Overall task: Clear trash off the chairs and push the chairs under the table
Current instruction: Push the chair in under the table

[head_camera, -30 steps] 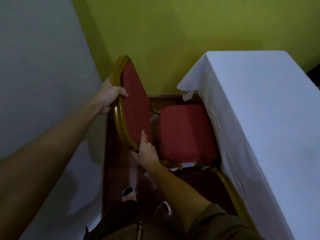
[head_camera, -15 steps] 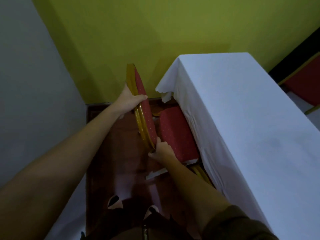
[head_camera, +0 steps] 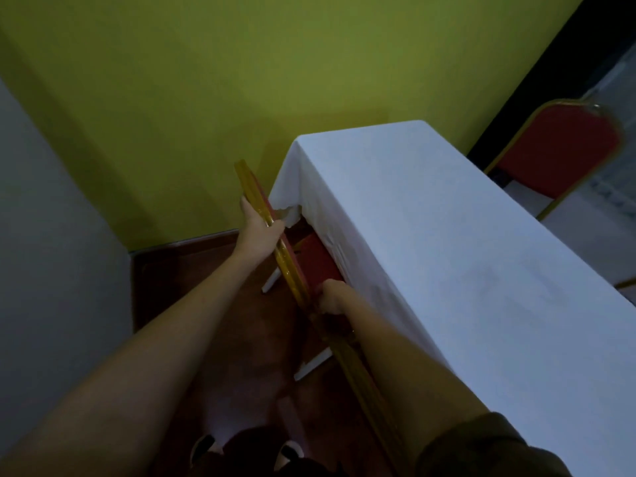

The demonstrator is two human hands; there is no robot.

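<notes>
A red-cushioned chair with a gold frame (head_camera: 253, 192) stands at the left side of the table under a white cloth (head_camera: 430, 242). Only a strip of its red seat (head_camera: 318, 259) shows beyond the cloth's hanging edge. My left hand (head_camera: 258, 228) grips the upper part of the backrest frame. My right hand (head_camera: 332, 297) holds the lower end of the backrest, close to the seat. No trash is visible on the seat's exposed part.
A second gold chair frame (head_camera: 361, 380) runs along the table just below my right arm. Another red chair (head_camera: 557, 146) stands beyond the table at the right. The green wall (head_camera: 241, 80) is straight ahead, a grey wall (head_camera: 51, 253) at left. My shoes (head_camera: 247, 452) stand on dark floor.
The chair has slid right, farther under the tablecloth, so much less of the seat shows. Both hands stayed on the backrest and travelled with it. My view has pulled back and up.
</notes>
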